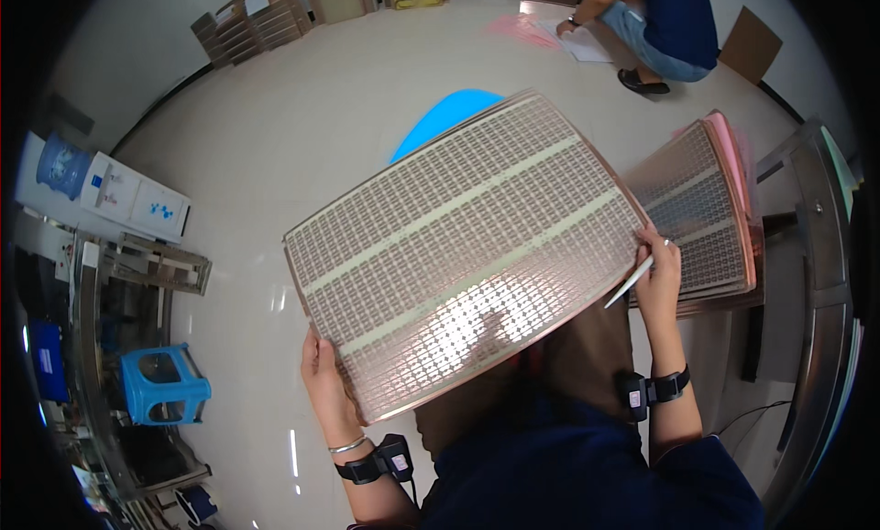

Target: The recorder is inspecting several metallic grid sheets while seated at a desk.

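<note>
A large copper-coloured circuit board panel point(467, 241), patterned with rows of small pads and pale green strips, is held tilted in front of me. More than one edge shows along its far side; I cannot tell how many sheets there are. My left hand point(325, 388) grips its near left edge, fingers hidden underneath. At the right edge, my right hand point(658, 273) is closed on the panel, with a slim white pen-like stick point(630, 283) also between its fingers. Just right of that hand leans a stack of similar panels point(701, 195) with pink sheets point(731, 163) among them.
Beyond the panel, part of a bright blue stool top point(449, 117) shows. A blue plastic stool point(167, 383) and a water dispenser point(137, 195) stand left. A co-worker point(665, 26) crouches over white sheets point(585, 44) at the far right. A metal bench point(820, 255) borders the right.
</note>
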Demonstrator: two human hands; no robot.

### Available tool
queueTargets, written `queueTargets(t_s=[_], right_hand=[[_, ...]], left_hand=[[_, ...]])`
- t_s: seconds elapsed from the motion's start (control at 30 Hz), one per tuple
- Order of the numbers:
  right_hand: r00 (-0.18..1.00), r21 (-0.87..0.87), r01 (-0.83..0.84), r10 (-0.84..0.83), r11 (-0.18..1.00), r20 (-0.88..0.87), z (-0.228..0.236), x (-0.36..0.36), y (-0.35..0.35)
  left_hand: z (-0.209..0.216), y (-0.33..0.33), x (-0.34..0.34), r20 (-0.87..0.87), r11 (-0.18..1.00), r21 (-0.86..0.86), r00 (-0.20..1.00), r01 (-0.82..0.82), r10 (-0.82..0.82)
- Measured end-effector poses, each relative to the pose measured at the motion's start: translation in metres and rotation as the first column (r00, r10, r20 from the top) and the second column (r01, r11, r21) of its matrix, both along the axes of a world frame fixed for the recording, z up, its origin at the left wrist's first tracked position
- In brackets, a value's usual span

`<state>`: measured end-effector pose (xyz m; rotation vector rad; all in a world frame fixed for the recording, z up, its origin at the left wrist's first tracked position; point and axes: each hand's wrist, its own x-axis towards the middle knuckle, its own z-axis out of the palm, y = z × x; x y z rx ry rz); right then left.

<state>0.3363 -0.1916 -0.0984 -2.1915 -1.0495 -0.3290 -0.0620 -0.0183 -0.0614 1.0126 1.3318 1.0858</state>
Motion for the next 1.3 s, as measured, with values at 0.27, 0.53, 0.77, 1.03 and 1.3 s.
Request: queueTargets(t_s=[0.27, 0.53, 0.77, 1.03, 1.3], right_hand=[[1.000, -0.043, -0.012, 0.013, 0.999, 0.022, -0.003, -0.004, 0.004], [0.982, 0.020, -0.072, 0.074, 0.997, -0.172, -0.001, 0.034, 0.010], [0.696, 0.223, -0.141, 0.257, 0.965, -0.671, 0.032, 0.065, 0.029], [0.571, 0.515, -0.230, 0.543, 0.826, -0.616, 0.085, 0.064, 0.018], [0.629, 0.852, -0.049, 0.679, 0.521, -0.379, 0.063, 0.128, 0.001]], left_hand=[[0.024, -0.006, 0.006, -0.059, 0.994, 0.082, 0.995, -0.071, 0.076], [0.024, -0.001, -0.003, 0.080, 0.946, 0.249, 0.978, -0.208, 0.194], [0.024, -0.001, -0.002, 0.164, 0.916, 0.339, 0.972, -0.216, 0.168], [0.023, 0.007, -0.032, 0.316, 0.932, 0.326, 0.947, -0.157, 0.049], [0.035, 0.017, -0.010, 0.248, 0.864, 0.502, 0.962, -0.030, -0.111]])
